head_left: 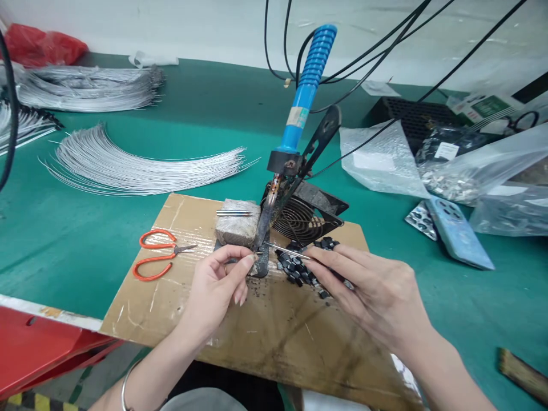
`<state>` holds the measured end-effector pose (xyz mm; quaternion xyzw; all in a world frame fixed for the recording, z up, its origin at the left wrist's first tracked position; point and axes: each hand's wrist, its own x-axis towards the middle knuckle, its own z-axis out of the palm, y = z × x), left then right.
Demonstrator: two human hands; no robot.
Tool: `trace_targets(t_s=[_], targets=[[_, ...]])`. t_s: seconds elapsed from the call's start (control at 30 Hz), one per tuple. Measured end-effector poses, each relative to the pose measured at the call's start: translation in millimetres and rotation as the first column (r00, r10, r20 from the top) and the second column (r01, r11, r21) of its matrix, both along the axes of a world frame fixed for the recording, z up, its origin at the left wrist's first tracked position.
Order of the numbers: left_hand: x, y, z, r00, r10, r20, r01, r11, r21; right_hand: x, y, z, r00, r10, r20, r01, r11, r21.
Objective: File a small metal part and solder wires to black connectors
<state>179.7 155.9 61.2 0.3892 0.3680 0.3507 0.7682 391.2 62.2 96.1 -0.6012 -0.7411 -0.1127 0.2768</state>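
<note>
A soldering iron (299, 111) with a blue grip is clamped upright in a black stand (324, 137), its tip pointing down. Just below that tip, my left hand (225, 274) pinches a tiny piece between thumb and forefinger; the fingers hide most of it. My right hand (368, 285) grips a slim, pointed metal tool (291, 251), whose point reaches left close to the iron's tip. A heap of small black parts (299, 269) lies under and beside my right fingers. Behind my left hand sits a grey block (237, 228) with short metal rods (233, 213) on top.
Cardboard (257, 337) covers the bench front. Orange-handled scissors (158, 254) lie left, a black fan (306, 217) stands behind the parts. Bundles of white wires (137, 165) lie back left. Plastic bags (377, 154) and a blue phone (460, 231) are right. Black cables (377, 57) hang overhead.
</note>
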Motion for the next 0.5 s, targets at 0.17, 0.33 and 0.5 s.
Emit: trace_targets(t_s=[0.17,0.33,0.5], targets=[[2.5,0.7,1.4,1.000,0.011,0.005,-0.011,1.000,-0.014,0.5,0.9,3.3,1.000,0.024,-0.011,-0.024,0.999,-0.041],[2.5,1.5,0.8,1.000,0.021,0.008,-0.021,1.000,-0.017,2.2,1.9,4.7,0.998,0.038,-0.058,-0.043,0.996,-0.077],[0.7,1.1,-0.4,1.000,0.014,0.013,-0.013,1.000,-0.008,4.2,6.2,13.9,0.968,-0.020,-0.251,-0.060,0.949,-0.308]])
